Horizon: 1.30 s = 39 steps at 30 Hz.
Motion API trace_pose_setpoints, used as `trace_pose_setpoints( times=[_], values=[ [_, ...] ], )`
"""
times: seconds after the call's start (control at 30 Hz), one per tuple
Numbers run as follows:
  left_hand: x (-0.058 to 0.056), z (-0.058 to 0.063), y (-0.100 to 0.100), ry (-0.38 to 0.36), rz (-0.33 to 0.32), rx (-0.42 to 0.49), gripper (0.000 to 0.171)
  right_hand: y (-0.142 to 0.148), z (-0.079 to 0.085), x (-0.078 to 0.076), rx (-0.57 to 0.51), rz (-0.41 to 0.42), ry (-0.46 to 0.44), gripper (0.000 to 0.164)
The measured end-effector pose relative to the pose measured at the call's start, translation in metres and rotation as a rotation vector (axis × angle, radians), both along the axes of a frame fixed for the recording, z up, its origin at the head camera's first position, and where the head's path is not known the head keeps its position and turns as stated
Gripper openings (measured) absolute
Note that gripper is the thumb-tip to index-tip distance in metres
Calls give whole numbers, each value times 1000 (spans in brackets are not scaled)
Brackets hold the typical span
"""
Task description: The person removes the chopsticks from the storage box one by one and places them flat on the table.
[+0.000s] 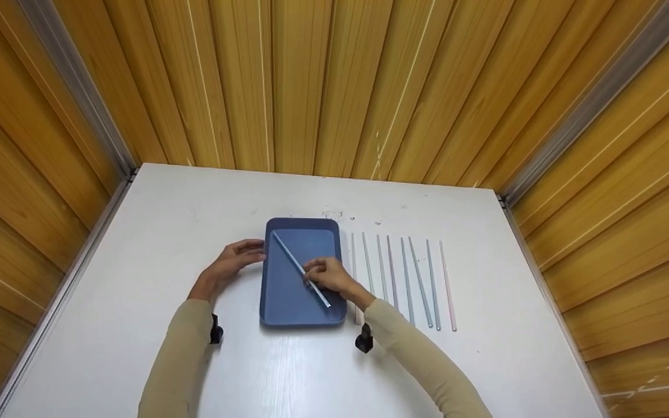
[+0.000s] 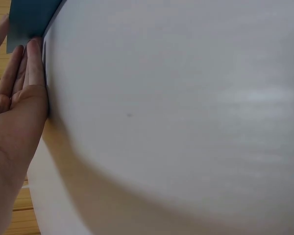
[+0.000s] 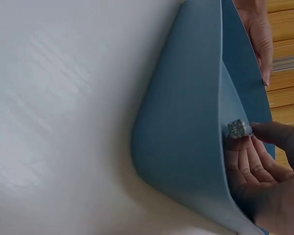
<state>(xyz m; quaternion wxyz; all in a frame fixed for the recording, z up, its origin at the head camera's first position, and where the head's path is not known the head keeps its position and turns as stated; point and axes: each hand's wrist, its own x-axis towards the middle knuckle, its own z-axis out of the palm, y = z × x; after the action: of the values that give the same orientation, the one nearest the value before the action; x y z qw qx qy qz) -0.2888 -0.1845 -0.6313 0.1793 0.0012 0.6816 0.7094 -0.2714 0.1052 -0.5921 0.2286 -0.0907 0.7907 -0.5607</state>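
Observation:
In the head view a blue rectangular tray (image 1: 288, 313) lies on the white table. My right hand (image 1: 330, 275) is over the tray's right half and pinches a thin pale-blue stick (image 1: 289, 253) between thumb and fingers. The stick slants across the tray, from the far left corner toward the near right. Its silvery, glittery end (image 3: 238, 129) shows just past the thumb in the right wrist view. My left hand (image 1: 237, 259) lies beside the tray's left wall, fingers extended, fingertips right at the wall; the left wrist view shows these fingers (image 2: 35, 63) too.
To the right of the tray, several thin pastel sticks (image 1: 432, 284) lie roughly side by side, one of them pink (image 1: 448, 284). My right forearm (image 1: 416, 348) passes over the near ends of some. Yellow wood-look panels (image 1: 299, 87) stand around the table (image 1: 195, 203).

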Motion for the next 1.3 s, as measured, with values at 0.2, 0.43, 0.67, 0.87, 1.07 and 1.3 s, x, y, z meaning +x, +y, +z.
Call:
trace_pose_setpoints(
  times=[0.2,0.43,0.67,0.87,1.07,1.3],
  values=[
    [-1,-3,0,26,-16,-15,61,8,7,-1,-68,32,-61,38],
    [-4,-6,-1,61,-23,8,60,16,16,-5,-94,92,-126,43],
    [-3,-4,0,39,-17,3,60,26,20,-8,-74,132,-160,39],
    [-3,-1,-1,39,-10,1,60,34,25,-8,-48,139,-113,39],
    [-2,0,-1,23,-12,-4,62,47,33,-5,-12,123,57,40],
    [-2,-3,-1,27,-20,19,62,70,33,-5,-45,94,147,40]
  ],
)
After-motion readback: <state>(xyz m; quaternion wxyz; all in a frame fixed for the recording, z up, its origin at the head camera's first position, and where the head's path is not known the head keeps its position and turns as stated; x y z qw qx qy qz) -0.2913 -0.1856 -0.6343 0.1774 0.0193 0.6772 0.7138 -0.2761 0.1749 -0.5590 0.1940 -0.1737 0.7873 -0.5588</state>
